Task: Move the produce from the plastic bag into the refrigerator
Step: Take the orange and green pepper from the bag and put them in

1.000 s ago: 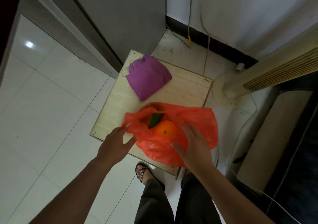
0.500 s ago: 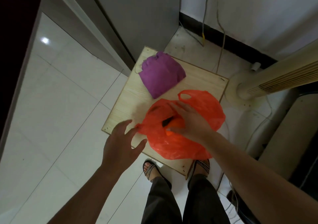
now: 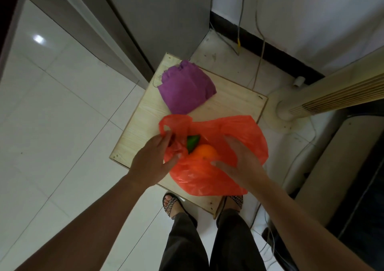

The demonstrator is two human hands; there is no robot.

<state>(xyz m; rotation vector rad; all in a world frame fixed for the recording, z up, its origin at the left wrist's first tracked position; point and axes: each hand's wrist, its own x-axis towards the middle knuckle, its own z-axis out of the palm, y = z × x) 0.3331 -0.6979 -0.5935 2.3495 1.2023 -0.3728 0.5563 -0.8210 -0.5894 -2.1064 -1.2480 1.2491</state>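
Flimsy plastic bag is pinched by left hand fingers; right hand is spread open beside the firm, smooth orange, best cupped whole.

Dark trousers, checkered sandals

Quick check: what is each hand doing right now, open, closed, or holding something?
Left hand: pinching the edge of the red plastic bag, pulling its mouth open.
Right hand: open, fingers spread on the bag beside the orange, gripping nothing.
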